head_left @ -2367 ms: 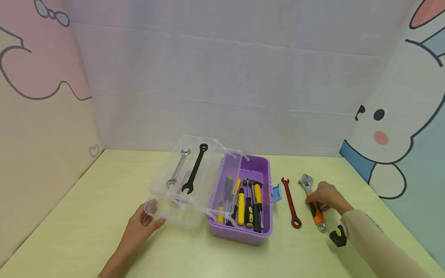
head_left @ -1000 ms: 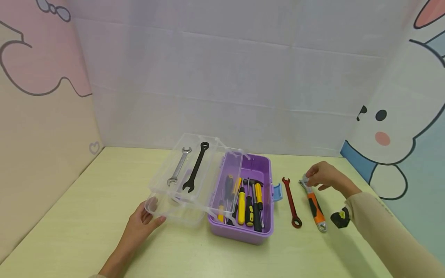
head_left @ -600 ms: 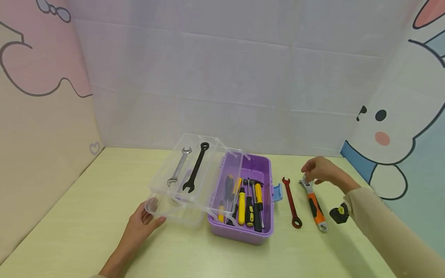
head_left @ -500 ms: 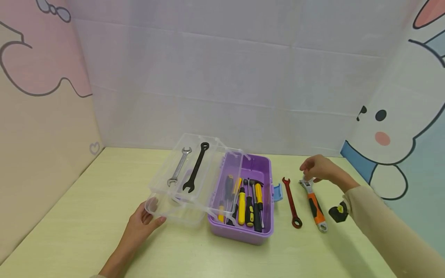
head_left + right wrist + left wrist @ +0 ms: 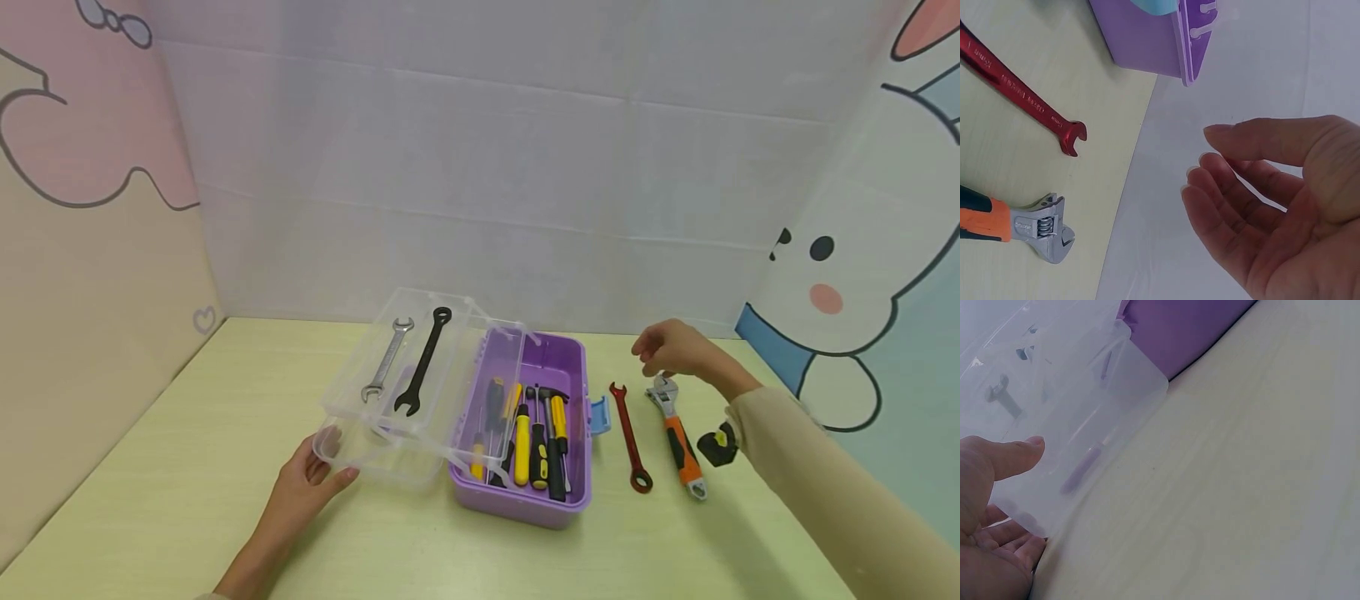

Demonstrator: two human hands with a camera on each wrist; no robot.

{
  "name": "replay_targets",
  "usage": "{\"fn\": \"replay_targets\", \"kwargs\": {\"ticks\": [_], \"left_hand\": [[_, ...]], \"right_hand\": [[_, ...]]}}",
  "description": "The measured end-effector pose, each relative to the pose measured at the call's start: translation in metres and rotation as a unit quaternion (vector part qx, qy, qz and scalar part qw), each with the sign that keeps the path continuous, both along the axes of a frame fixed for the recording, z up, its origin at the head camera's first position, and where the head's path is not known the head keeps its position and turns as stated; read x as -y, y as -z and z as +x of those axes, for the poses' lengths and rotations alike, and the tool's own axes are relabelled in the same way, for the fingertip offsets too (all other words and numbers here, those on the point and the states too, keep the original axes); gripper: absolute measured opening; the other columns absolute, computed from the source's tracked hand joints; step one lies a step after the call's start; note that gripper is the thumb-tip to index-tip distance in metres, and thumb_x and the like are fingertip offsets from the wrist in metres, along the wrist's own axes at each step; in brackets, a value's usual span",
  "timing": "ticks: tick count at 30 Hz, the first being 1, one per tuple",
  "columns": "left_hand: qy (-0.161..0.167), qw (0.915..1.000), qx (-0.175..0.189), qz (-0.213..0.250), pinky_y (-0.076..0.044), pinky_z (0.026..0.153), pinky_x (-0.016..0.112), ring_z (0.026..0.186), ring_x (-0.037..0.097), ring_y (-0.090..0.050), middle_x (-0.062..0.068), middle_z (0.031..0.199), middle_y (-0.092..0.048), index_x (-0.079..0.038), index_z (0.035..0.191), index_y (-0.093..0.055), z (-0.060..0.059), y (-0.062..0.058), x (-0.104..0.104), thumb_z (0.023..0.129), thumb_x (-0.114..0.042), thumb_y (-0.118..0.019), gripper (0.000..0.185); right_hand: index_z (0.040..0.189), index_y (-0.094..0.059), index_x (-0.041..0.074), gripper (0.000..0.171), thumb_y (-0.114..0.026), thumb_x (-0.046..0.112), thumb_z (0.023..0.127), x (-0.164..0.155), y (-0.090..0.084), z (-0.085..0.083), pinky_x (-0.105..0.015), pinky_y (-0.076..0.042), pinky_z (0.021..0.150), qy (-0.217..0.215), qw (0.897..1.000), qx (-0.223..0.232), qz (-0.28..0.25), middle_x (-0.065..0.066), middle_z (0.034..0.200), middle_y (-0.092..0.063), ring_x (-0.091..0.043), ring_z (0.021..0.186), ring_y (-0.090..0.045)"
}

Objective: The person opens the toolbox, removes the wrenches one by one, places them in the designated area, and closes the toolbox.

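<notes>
My left hand (image 5: pixel 303 487) holds the near left corner of the clear plastic lid (image 5: pixel 1110 419) of a purple toolbox (image 5: pixel 517 502), fingers behind it and thumb in front. Above the lid, a clear tray carries a silver wrench (image 5: pixel 387 360) and a black wrench (image 5: pixel 423 360). My right hand (image 5: pixel 675 350) is empty, hovering just beyond the head of an adjustable wrench (image 5: pixel 681 442) with an orange and black handle. Its fingers are loosely bent, thumb apart from them in the right wrist view. A red wrench (image 5: pixel 630 437) lies between the adjustable wrench and the toolbox.
Inside the toolbox are a hammer (image 5: pixel 553 446), a yellow-handled tool (image 5: pixel 522 446) and several screwdrivers. Its blue latch (image 5: pixel 599 415) sticks out on the right. A white cloth wall (image 5: pixel 480 167) stands behind the table (image 5: pixel 187 467), with cartoon-printed walls at both sides.
My right hand has let go of the adjustable wrench's handle and moved away over its head, toward the back and left. The wrench stays on the table. My left hand has kept its place.
</notes>
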State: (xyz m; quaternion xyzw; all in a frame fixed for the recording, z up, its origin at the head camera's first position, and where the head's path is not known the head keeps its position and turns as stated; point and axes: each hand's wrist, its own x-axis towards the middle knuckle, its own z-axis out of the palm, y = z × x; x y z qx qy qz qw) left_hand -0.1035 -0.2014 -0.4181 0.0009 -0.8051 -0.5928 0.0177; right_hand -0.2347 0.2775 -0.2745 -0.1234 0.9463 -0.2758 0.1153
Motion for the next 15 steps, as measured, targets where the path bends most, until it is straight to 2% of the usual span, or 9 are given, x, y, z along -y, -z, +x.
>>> {"fn": "replay_targets", "kwargs": {"ticks": [7,9,11,14,15], "left_hand": [[-0.003,0.9999,0.010,-0.004,-0.037,0.091,-0.002,0.138,0.039,-0.031,0.032,0.148,-0.029,0.005,0.144,-0.026,0.000,-0.001,0.000,0.088,-0.015,-0.068,0.073],[-0.004,0.9999,0.012,-0.009,-0.039,0.096,0.003,0.138,0.038,-0.031,0.032,0.148,-0.030,0.005,0.144,-0.026,0.000,0.000,0.000,0.088,-0.014,-0.068,0.073],[-0.005,0.9998,0.010,-0.014,-0.040,0.102,0.014,0.138,0.039,-0.032,0.033,0.148,-0.030,0.006,0.143,-0.026,0.000,0.000,0.000,0.088,-0.013,-0.068,0.072],[-0.004,0.9998,0.005,-0.018,-0.037,0.105,0.027,0.137,0.040,-0.032,0.034,0.147,-0.031,0.008,0.143,-0.026,0.001,0.000,0.000,0.088,-0.011,-0.068,0.072],[-0.004,0.9998,0.005,-0.018,-0.037,0.105,0.027,0.137,0.039,-0.032,0.034,0.147,-0.031,0.008,0.143,-0.026,0.001,0.000,0.000,0.088,-0.011,-0.068,0.072]], "right_hand": [[0.102,-0.061,-0.008,0.028,-0.069,0.002,0.077,0.009,-0.005,-0.002,-0.036,-0.058,0.068,-0.011,1.000,-0.018,0.013,-0.015,0.087,-0.061,-0.020,0.077,-0.057],[0.101,-0.062,-0.008,0.027,-0.069,0.002,0.077,0.012,-0.007,-0.003,-0.036,-0.058,0.068,-0.016,1.000,-0.024,0.012,-0.015,0.088,-0.062,-0.020,0.077,-0.057],[0.101,-0.062,-0.008,0.027,-0.069,0.001,0.076,0.015,-0.008,-0.003,-0.034,-0.057,0.067,-0.020,0.999,-0.027,0.011,-0.016,0.089,-0.062,-0.020,0.077,-0.058],[0.102,-0.062,-0.007,0.027,-0.068,0.000,0.076,0.020,-0.010,-0.004,-0.034,-0.056,0.066,-0.027,0.999,-0.031,0.013,-0.015,0.091,-0.063,-0.020,0.078,-0.059],[0.102,-0.062,-0.007,0.027,-0.068,0.000,0.077,0.022,-0.011,-0.004,-0.035,-0.057,0.067,-0.030,0.999,-0.031,0.014,-0.016,0.092,-0.063,-0.021,0.078,-0.059]]}}
